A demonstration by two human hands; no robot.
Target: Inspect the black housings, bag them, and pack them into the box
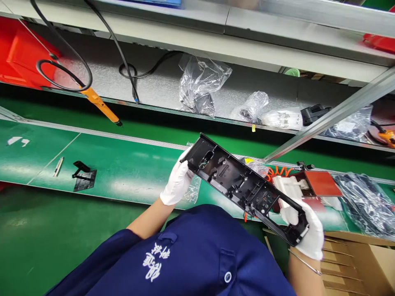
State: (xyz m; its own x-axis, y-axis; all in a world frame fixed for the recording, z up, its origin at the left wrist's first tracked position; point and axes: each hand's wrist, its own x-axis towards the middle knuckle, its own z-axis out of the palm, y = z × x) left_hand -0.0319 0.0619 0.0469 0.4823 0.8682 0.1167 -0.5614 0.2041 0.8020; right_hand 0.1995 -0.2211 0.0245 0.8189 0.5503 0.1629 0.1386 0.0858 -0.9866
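Note:
A long black plastic housing is held up in front of my chest, its ribbed inner side facing me. It slants from upper left to lower right and has cut-outs, the largest towards the right end. My left hand, in a white glove, grips its left end. At the other end my right hand, also gloved in white, is closed around the frame, with fingers showing through the large opening. A clear plastic bag lies on the bench behind the left hand.
An orange electric screwdriver hangs at left above the green bench. A black bracket and a pen lie there. Right are a red fixture, bagged parts and a cardboard box. Bagged items line the shelf.

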